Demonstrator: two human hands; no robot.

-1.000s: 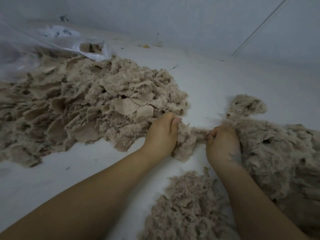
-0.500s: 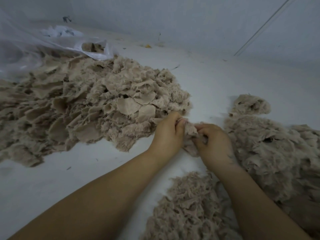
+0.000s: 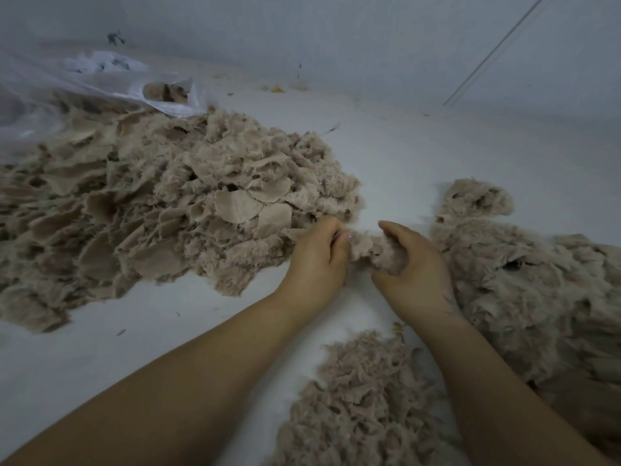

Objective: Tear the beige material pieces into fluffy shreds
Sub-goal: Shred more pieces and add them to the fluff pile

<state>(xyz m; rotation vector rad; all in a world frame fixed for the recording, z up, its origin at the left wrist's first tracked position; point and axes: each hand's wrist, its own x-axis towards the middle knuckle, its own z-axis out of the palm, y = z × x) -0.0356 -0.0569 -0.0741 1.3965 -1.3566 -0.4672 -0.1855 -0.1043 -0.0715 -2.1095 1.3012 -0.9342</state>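
Pale grey-white flooring (image 3: 420,156) carries everything, with a plain light wall (image 3: 336,35) rising behind it. Both bare hands meet near the middle: the left hand (image 3: 316,260) and the right hand (image 3: 415,264) each grip one end of a small beige fuzzy wad of material (image 3: 366,247), which bridges the gap between them just above the floor. The fingers (image 3: 331,227) of the left hand are curled over its end with the thumb pressed against it; those of the right hand curl round the other end from the far side. Left of the fingers sprawls a large heap of flat beige material pieces (image 3: 168,210), its edge touching the left hand. Right of them lies a mound of fluffy beige shreds (image 3: 537,280). Nearer than the fingers, between the forearms, sits a smaller pile of finer pinkish-beige shreds (image 3: 363,405). Beyond the large heap lies a crumpled clear plastic bag (image 3: 161,95).
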